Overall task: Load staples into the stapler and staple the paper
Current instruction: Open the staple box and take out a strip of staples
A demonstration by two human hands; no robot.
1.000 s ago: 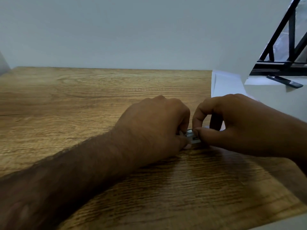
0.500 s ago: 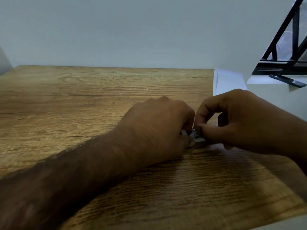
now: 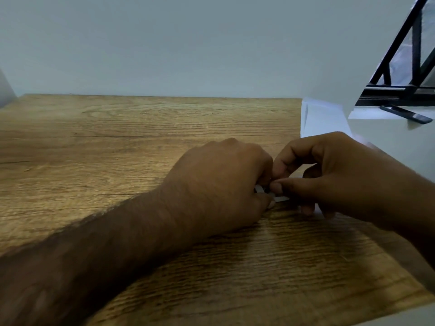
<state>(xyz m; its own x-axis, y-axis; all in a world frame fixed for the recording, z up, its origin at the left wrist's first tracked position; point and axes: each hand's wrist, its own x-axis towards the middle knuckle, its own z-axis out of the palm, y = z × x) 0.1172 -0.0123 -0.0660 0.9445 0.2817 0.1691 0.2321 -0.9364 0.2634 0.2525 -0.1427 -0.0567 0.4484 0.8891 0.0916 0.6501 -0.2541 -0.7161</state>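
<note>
Left hand (image 3: 219, 182): curled into a loose fist, knuckles up, resting on the table (image 3: 117, 149) near its middle; the fingertips are tucked under and close on the near end of a small pale object, most of which the hand hides.
Right hand (image 3: 341, 177): fingers bent, thumb and forefinger pressed together on the other end of the same object; the lower fingers touch the table.
Hands together: the 2 hands meet tip to tip, with no gap showing between them.
Object (image 3: 280, 198): only a thin whitish-grey sliver shows between the fingertips, low and close to the table (too blurred and too hidden to say whether it is the stapler or a strip of staples).
Paper (image 3: 322, 121): a white sheet lying at the table's far right edge, behind the right hand and partly covered by it; a fold or second layer shows along its left side.
Table: brown wood grain, running back to a plain pale wall (image 3: 188, 43).
Forearm (image 3: 94, 250): the left one crosses the table from the lower left corner, bare.
Right side: a white ledge (image 3: 388, 137) beside the table, with a dark flat bar (image 3: 406, 114) lying on it, and black window bars (image 3: 416, 43) above.
</note>
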